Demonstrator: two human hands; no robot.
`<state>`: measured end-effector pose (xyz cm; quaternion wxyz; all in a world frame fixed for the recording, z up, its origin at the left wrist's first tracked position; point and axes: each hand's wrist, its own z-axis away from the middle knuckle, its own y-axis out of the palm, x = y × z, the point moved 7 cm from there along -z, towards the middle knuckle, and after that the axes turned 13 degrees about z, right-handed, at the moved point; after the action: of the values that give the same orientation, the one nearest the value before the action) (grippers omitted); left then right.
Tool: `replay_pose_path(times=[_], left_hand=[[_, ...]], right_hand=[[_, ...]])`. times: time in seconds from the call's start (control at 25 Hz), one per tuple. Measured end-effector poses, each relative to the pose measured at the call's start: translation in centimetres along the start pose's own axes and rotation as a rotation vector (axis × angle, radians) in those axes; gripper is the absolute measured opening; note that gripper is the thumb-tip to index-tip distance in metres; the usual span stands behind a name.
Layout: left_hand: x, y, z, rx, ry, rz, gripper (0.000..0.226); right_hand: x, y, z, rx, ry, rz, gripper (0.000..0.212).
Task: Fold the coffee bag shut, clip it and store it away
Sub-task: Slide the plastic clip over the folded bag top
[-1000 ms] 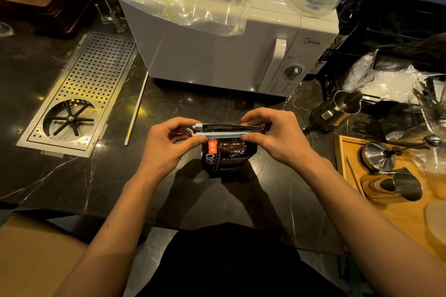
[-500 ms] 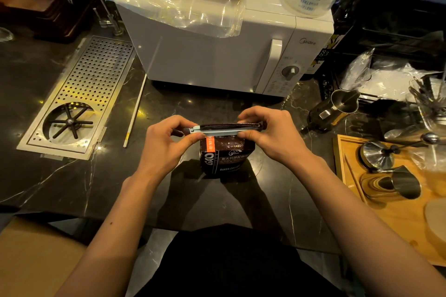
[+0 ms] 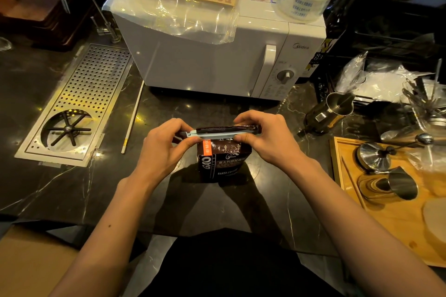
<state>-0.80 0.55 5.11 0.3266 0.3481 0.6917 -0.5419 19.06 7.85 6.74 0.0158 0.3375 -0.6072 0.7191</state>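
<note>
- On the dark marble counter near me, the coffee bag stands upright, just in front of the white microwave.
- Across its folded top lies a pale clip.
- My left hand pinches the clip's left end.
- My right hand pinches its right end, over the fold.
- Far left sits a perforated drip tray; right, a wooden tray.

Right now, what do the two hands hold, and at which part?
Both hold the clip across the coffee bag's folded top: left hand pinches its left end, right hand its right end.
</note>
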Motion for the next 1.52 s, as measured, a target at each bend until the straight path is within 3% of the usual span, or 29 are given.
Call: replay_pose_path(times=[0.48,0.72,0.92,1.32,1.52], left_hand=[[-0.3,0.1,-0.2,0.056,-0.007,0.052,0.017],[0.2,0.5,0.4,0.017,-0.099,0.152,0.024],[0.5,0.4,0.4,-0.004,-0.101,0.208,0.016],[-0.6,0.2,-0.2,0.062,0.076,-0.002,0.02],[-0.4,0.2,0.1,0.095,0.099,-0.055,0.039]], right_hand=[[0.3,0.0,0.6,0.003,-0.018,0.033,0.031],[0.6,-0.1,0.5,-0.001,-0.052,0.057,0.028],[0.4,-0.2,0.9,0.003,-0.061,0.051,0.028],[0.4,-0.1,0.9,-0.012,-0.078,0.077,0.028],[0.5,0.0,0.9,-0.026,-0.099,0.093,0.027]])
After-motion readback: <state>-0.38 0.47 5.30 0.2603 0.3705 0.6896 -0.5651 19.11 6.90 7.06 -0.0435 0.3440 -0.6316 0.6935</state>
